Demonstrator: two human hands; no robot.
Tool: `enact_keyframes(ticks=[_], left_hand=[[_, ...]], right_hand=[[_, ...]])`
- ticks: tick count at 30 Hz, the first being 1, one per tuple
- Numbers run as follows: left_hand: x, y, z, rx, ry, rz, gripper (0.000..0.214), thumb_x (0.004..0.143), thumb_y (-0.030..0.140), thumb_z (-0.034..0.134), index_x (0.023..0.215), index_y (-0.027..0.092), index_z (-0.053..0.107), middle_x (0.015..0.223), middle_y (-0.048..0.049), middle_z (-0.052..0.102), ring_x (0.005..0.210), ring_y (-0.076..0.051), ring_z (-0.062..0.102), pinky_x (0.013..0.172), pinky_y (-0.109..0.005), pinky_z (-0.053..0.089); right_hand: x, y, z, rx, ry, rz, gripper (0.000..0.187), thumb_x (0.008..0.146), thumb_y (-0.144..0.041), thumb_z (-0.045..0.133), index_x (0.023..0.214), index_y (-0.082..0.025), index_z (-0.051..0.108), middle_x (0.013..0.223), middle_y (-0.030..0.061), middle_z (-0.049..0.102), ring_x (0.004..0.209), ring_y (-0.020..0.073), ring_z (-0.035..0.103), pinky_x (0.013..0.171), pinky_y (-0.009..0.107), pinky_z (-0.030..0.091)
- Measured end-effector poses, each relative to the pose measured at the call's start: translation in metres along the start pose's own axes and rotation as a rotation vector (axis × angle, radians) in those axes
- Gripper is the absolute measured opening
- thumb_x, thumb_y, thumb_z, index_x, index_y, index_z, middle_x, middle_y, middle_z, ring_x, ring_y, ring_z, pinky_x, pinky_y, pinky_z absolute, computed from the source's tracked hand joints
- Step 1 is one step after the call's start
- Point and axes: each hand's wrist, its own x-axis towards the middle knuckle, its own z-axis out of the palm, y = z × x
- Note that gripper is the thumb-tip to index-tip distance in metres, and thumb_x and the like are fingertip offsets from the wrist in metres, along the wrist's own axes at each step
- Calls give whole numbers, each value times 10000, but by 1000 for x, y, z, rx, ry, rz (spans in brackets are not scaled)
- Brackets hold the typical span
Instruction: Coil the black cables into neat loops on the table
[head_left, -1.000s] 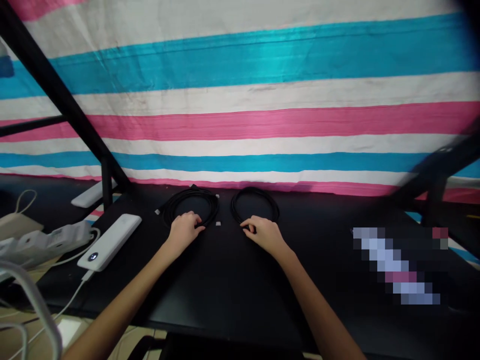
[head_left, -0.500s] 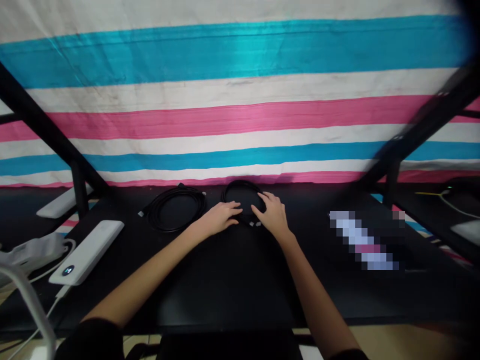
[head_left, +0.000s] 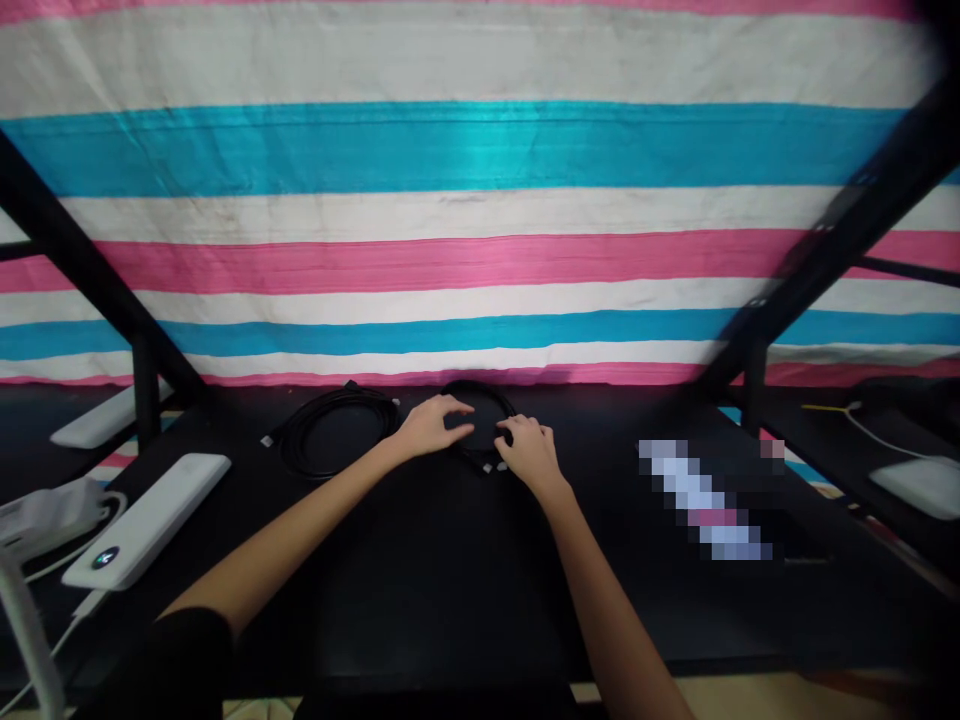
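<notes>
A small coil of black cable (head_left: 480, 386) lies on the black table between my hands, near the cloth backdrop. Its light metal plug (head_left: 487, 468) points toward me, and a second plug shows beside my right thumb. My left hand (head_left: 431, 427) is at the coil's left side, thumb and fingers apart. On the right side is my right hand (head_left: 531, 452), open, with its fingers bent over the coil's edge; whether they touch it I cannot tell. A larger coil of black cable (head_left: 289, 447) rests just left of my left hand, partly behind it.
A white power bank (head_left: 154, 520) with a plugged-in white cable lies on the left, beside a white charger (head_left: 56, 515). On the right is a blurred-out phone-like object (head_left: 701, 500). Black frame bars (head_left: 795, 270) slope at both sides. A striped cloth (head_left: 480, 260) hangs behind.
The view has tilted up and shifted slightly right. My left hand has moved a little away from me, and the fingers of my right hand have curled more. Both coils stay in place.
</notes>
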Motion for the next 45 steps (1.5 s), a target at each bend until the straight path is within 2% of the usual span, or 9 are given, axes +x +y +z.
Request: enact_keyframes(ticks=[3, 7, 17, 21, 25, 28, 35, 40, 45], left_hand=[[29, -10, 9, 76, 73, -259, 387, 940, 333, 367, 1217, 122, 536, 1205, -147, 553, 1095, -228, 539, 873, -352, 469], [62, -20, 21, 143, 41, -406, 337, 886, 325, 521, 1157, 127, 545, 1174, -117, 558, 1035, -229, 565, 851, -435, 488], [100, -12, 27, 266, -141, -103, 342, 875, 317, 546, 1167, 138, 540, 1161, -102, 565, 996, -211, 579, 832, -419, 503], [100, -11, 26, 305, -179, -50, 340, 875, 318, 545, 1163, 137, 542, 1154, -102, 568, 990, -209, 581, 831, -417, 503], [90, -15, 26, 312, -153, -46, 339, 875, 316, 545, 1165, 138, 541, 1166, -103, 563, 1005, -213, 575, 839, -423, 499], [82, -19, 28, 296, -107, -96, 335, 876, 314, 544, 1162, 140, 543, 1163, -101, 564, 1004, -212, 576, 836, -422, 501], [71, -10, 13, 214, 11, -289, 299, 881, 312, 535, 1122, 137, 561, 1123, -91, 579, 983, -203, 579, 819, -406, 502], [20, 5, -10, 159, 94, -342, 270, 912, 325, 448, 1079, 169, 592, 1159, -99, 553, 1089, -215, 513, 856, -321, 450], [-48, -6, -21, 182, 90, -571, 367, 841, 277, 550, 1103, 21, 530, 1118, -235, 535, 1083, -344, 495, 874, -435, 409]], right_hand=[[-1, -1, -2, -16, -5, 6, 274, 779, -183, 500, 996, -186, 666, 1080, 87, 633, 1030, 244, 523, 895, 405, 305], [-4, -1, -6, -40, -19, 6, 283, 766, -200, 516, 1005, -219, 666, 1076, 67, 626, 1015, 235, 533, 862, 377, 329], [-6, -4, -7, -54, 1, 38, 355, 715, -185, 539, 1049, -202, 658, 1059, 88, 615, 1004, 263, 546, 858, 394, 361], [-4, -4, -4, -4, 19, 80, 501, 735, -190, 535, 1236, -176, 554, 1254, 119, 531, 1139, 270, 486, 918, 402, 362], [-2, -2, 1, 39, 7, 115, 639, 779, -265, 549, 1380, -108, 399, 1426, 179, 375, 1292, 311, 355, 995, 469, 313], [-3, -5, 1, 65, -25, 67, 561, 827, -359, 536, 1341, -146, 467, 1436, 164, 376, 1325, 298, 324, 1028, 476, 282], [-11, -23, -3, 270, -49, -440, 335, 732, -389, 694, 1041, -260, 682, 1212, 58, 592, 1143, 211, 511, 963, 370, 356], [-13, -30, -2, 230, -103, -493, 176, 751, -300, 694, 920, -256, 715, 1032, 35, 662, 995, 195, 577, 893, 355, 365], [-18, -39, 5, 147, -105, -536, 202, 742, -232, 687, 940, -267, 706, 1061, 24, 649, 1014, 196, 565, 900, 360, 333]])
